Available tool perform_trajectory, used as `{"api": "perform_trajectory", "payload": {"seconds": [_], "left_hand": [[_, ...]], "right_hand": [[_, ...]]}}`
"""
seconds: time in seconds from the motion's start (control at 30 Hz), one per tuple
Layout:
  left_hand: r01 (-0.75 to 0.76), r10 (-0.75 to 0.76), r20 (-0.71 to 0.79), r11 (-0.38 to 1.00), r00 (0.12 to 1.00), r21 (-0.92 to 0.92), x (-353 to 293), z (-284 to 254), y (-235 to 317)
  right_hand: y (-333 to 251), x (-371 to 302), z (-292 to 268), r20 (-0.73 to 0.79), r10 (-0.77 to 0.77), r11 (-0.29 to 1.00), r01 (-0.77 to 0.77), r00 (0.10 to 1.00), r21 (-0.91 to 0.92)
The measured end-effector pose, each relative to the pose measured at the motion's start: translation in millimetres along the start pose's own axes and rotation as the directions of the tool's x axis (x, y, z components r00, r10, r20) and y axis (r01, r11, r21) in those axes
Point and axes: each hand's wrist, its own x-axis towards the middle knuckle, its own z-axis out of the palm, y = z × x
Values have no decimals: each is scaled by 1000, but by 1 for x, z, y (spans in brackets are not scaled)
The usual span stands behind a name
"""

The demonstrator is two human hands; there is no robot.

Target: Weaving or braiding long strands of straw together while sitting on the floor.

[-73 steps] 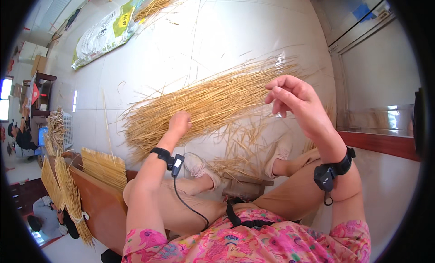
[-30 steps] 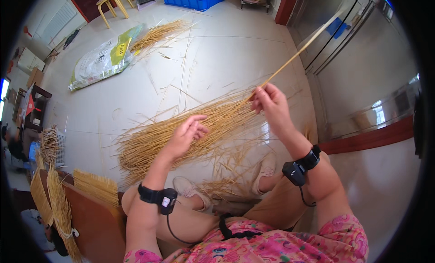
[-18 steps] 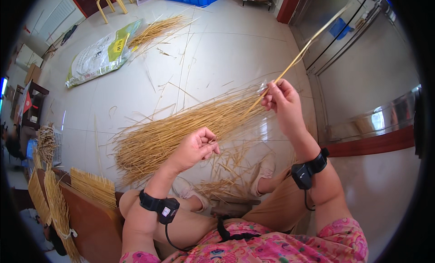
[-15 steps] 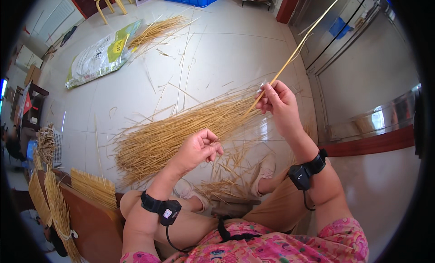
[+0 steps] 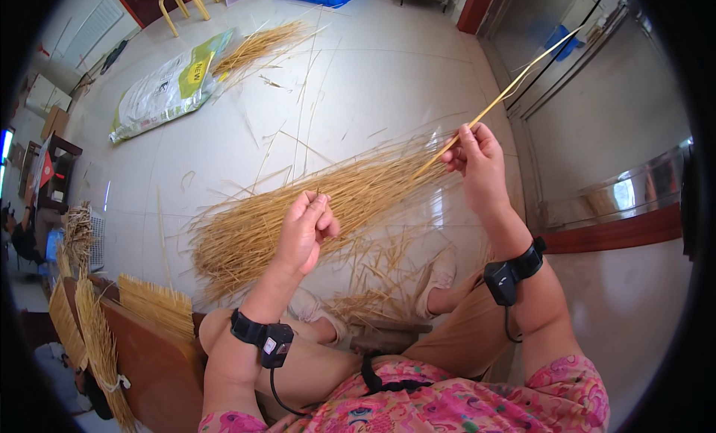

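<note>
My right hand (image 5: 483, 168) pinches a long straw stalk (image 5: 498, 99) between thumb and fingers. The stalk slants up to the right toward the metal door, with a thin loose strand near its upper part; its lower end reaches down over the straw pile. My left hand (image 5: 304, 228) is closed, thumb against fingertips, in front of the pile. A tiny dark tip shows at that pinch, too small to name. Beneath both hands a wide heap of straw stalks (image 5: 246, 235) lies across the tiled floor.
Short straw scraps (image 5: 377, 273) litter the floor by my shoes. Far left lies a white and green sack (image 5: 160, 93) with straw at its mouth. Bound straw bundles (image 5: 97, 336) stand by a brown wooden board (image 5: 153, 358). A metal door (image 5: 604, 127) is at the right.
My left hand has moved left and up, turning so its thumb and fingertips point upward. My right hand has shifted slightly right with the stalk, which now leans further over to the right.
</note>
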Motion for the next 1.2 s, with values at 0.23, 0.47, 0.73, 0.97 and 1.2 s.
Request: {"api": "perform_trajectory", "payload": {"seconds": [0.23, 0.47, 0.73, 0.97, 1.2], "left_hand": [[194, -178, -99, 964, 979, 185, 5, -25, 17], [-227, -357, 530, 623, 769, 748, -15, 1, 18], [-158, 77, 212, 906, 974, 394, 13, 29, 2], [-200, 189, 69, 952, 979, 230, 17, 34, 15], [-187, 174, 78, 957, 982, 220, 15, 36, 9]], "right_hand": [[-25, 14, -29, -202, -209, 978, 201, 957, -61], [-3, 1, -8, 133, -8, 953, 49, 991, -301], [36, -57, 38, 514, 245, 884, 28, 822, -467], [42, -67, 54, 590, 220, 843, 153, 777, -515], [42, -61, 59, 514, 217, 949, -56, 830, -311]]}}
